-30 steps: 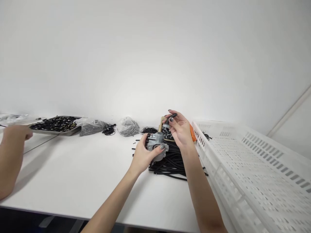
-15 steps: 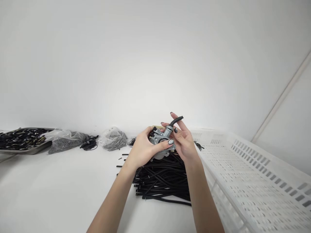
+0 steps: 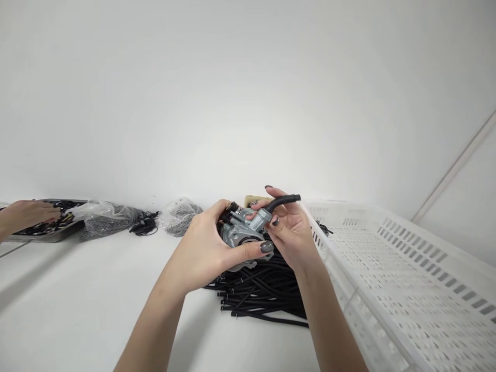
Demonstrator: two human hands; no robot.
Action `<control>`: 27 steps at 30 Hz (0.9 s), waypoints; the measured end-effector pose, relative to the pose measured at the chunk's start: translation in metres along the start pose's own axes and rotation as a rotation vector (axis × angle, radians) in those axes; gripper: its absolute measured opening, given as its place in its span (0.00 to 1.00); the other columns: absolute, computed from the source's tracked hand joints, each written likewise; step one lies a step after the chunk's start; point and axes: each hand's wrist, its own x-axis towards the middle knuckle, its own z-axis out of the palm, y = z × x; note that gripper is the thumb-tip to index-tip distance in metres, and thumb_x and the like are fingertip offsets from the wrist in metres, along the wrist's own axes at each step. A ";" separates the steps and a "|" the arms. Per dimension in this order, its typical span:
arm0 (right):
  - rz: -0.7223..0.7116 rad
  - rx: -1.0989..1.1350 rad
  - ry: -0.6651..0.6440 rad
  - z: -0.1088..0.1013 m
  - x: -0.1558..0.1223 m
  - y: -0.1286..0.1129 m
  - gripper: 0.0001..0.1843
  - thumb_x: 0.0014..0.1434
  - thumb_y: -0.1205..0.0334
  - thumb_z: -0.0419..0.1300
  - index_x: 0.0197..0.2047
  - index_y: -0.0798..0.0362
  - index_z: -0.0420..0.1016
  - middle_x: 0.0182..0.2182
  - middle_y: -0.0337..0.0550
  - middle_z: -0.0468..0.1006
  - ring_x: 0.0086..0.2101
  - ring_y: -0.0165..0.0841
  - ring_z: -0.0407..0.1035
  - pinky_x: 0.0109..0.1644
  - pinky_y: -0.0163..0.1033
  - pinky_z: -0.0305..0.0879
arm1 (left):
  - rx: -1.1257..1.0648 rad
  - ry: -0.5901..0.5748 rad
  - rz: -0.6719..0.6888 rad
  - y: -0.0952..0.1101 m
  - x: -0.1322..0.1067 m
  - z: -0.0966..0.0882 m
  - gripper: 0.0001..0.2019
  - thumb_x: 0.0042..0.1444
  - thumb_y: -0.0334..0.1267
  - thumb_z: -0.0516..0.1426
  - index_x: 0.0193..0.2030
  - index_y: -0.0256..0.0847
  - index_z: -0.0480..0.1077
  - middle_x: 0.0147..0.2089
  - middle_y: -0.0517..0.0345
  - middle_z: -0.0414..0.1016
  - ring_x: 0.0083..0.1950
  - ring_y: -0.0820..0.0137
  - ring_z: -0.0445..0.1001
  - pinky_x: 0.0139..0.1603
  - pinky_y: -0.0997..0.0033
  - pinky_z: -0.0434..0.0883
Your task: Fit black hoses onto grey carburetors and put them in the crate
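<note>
A silver metal carburetor [image 3: 242, 235] is held up in front of me, tilted, with a bent black rubber cap [image 3: 284, 200] on its upper end. My left hand [image 3: 211, 248] is wrapped round its body, thumb across the round opening. At the upper neck, under the black cap, my right hand [image 3: 290, 232] grips with thumb and fingers. Part of the carburetor is hidden behind my fingers. Below it lies a pile of black rubber hoses [image 3: 267, 292] on the white table [image 3: 96, 305].
To the right stands a white perforated plastic crate [image 3: 406, 274]. Along the wall are bags of small grey parts [image 3: 180, 217], a tangle of black cords [image 3: 144, 223] and a metal tray [image 3: 54, 236] of black parts. Another person's hand [image 3: 29, 214] reaches into the tray.
The carburetor has come slightly closer and lower, and my left hand has shifted left with it. Another person's hand has appeared over the tray at the left.
</note>
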 end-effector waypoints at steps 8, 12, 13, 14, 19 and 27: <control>-0.009 0.053 -0.017 -0.001 0.000 -0.004 0.15 0.59 0.57 0.70 0.50 0.40 0.80 0.41 0.39 0.84 0.38 0.34 0.79 0.50 0.44 0.76 | -0.012 -0.065 -0.059 0.006 -0.001 -0.002 0.24 0.43 0.54 0.68 0.42 0.42 0.69 0.36 0.58 0.75 0.37 0.62 0.74 0.32 0.69 0.68; 0.006 0.050 0.040 0.001 0.002 -0.004 0.14 0.54 0.56 0.74 0.44 0.43 0.81 0.38 0.39 0.82 0.37 0.33 0.79 0.48 0.42 0.75 | -0.005 -0.053 -0.079 0.008 -0.003 0.001 0.21 0.43 0.50 0.68 0.40 0.43 0.68 0.34 0.61 0.75 0.34 0.65 0.72 0.32 0.70 0.66; 0.011 0.057 0.064 0.003 0.003 -0.003 0.14 0.53 0.56 0.75 0.42 0.44 0.81 0.38 0.39 0.81 0.37 0.33 0.78 0.47 0.41 0.75 | -0.001 -0.042 -0.081 0.008 -0.003 0.001 0.21 0.43 0.49 0.68 0.40 0.43 0.68 0.34 0.61 0.75 0.34 0.65 0.72 0.32 0.69 0.66; 0.019 0.067 0.085 0.004 0.003 -0.003 0.14 0.51 0.56 0.76 0.40 0.45 0.81 0.38 0.39 0.81 0.37 0.33 0.78 0.46 0.39 0.75 | 0.004 -0.030 -0.082 0.009 -0.003 0.002 0.22 0.43 0.49 0.68 0.41 0.42 0.69 0.35 0.60 0.76 0.34 0.64 0.73 0.32 0.69 0.66; 0.078 0.107 0.159 0.010 0.003 -0.002 0.18 0.45 0.54 0.79 0.37 0.47 0.79 0.35 0.38 0.79 0.35 0.31 0.77 0.43 0.36 0.74 | 0.065 0.032 -0.074 0.011 -0.005 0.004 0.26 0.42 0.51 0.68 0.45 0.43 0.70 0.42 0.55 0.80 0.41 0.58 0.77 0.35 0.67 0.69; 0.107 0.152 0.211 0.017 0.004 -0.003 0.19 0.42 0.56 0.79 0.34 0.49 0.78 0.32 0.36 0.78 0.34 0.29 0.75 0.43 0.34 0.73 | 0.117 0.092 -0.049 0.017 -0.007 0.007 0.29 0.40 0.60 0.68 0.43 0.44 0.70 0.39 0.56 0.81 0.38 0.58 0.77 0.33 0.66 0.70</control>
